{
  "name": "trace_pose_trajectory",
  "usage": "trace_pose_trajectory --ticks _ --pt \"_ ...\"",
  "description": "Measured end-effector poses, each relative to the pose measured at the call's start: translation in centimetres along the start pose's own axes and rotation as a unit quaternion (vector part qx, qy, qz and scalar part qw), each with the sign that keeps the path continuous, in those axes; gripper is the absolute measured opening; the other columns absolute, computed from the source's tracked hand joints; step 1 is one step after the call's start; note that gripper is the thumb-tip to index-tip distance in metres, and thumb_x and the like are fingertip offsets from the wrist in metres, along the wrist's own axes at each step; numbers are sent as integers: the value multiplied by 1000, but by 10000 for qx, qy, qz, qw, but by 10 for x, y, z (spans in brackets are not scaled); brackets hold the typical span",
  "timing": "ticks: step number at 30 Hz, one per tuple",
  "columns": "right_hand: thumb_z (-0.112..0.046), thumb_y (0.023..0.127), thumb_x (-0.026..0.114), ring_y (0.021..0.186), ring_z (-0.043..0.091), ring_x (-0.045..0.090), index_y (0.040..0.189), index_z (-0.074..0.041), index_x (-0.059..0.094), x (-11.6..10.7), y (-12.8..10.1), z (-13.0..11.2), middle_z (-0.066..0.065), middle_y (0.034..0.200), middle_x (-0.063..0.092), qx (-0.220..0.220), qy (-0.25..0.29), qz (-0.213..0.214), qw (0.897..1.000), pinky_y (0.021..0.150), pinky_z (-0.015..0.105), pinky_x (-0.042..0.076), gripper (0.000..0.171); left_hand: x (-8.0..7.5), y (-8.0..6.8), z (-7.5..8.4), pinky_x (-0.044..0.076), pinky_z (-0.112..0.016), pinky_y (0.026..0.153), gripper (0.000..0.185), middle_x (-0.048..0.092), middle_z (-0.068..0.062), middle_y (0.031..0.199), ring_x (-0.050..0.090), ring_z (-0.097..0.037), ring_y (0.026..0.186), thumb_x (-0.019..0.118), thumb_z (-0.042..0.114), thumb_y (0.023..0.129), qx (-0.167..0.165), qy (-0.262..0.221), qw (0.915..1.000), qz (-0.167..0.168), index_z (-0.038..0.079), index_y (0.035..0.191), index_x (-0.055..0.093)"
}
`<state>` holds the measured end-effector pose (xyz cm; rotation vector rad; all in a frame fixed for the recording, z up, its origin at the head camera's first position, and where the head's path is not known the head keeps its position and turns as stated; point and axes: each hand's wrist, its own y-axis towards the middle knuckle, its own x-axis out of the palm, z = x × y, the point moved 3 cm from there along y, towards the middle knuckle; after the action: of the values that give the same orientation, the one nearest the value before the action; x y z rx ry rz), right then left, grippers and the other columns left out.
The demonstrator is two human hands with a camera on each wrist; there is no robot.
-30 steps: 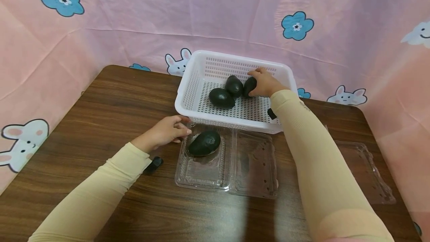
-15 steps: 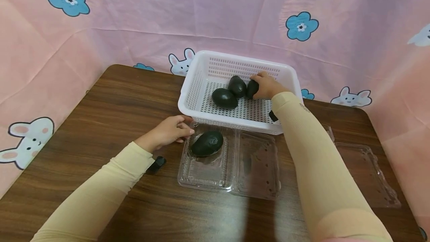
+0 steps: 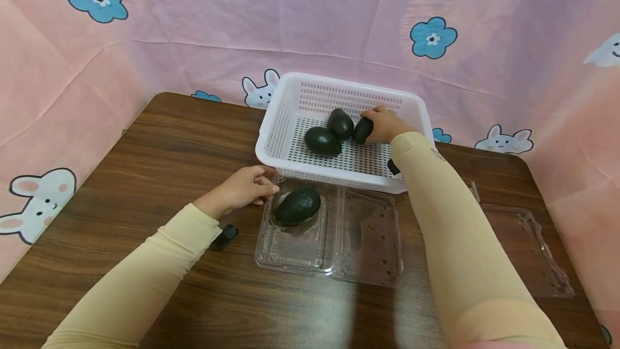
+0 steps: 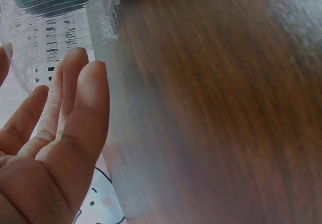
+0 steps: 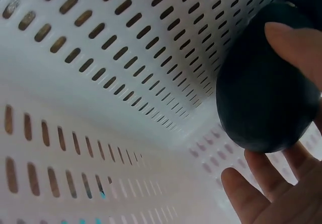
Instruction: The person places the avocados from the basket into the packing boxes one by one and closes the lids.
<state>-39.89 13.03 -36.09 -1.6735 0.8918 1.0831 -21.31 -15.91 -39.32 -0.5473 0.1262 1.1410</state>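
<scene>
Inside the white perforated basket my right hand grips a dark avocado, thumb on top and fingers under it. Two more avocados lie on the basket floor just left of it. In front of the basket an open clear clamshell tray holds one avocado in its left half. My left hand rests at the tray's left rear corner, fingers straight against the clear plastic.
The brown wooden table is walled by a pink cartoon-print cloth. A second empty clear clamshell lies at the right near the table edge. A small black object sits by my left sleeve.
My right hand has closed round the rightmost avocado in the basket and shifted slightly. The left hand stays at the tray's corner.
</scene>
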Motion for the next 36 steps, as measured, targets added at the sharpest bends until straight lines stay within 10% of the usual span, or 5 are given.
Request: trace_pose_trajectory --ticks 36 --pt "-19 75 81 118 36 42 145 -10 39 -1 -8 9 23 137 35 273 483 -214 9982 103 50 37 83 -1 1 -1 54 -36 79 48 65 -20 109 61 -20 91 57 14 97 26 2 10000 2 -5 139 42"
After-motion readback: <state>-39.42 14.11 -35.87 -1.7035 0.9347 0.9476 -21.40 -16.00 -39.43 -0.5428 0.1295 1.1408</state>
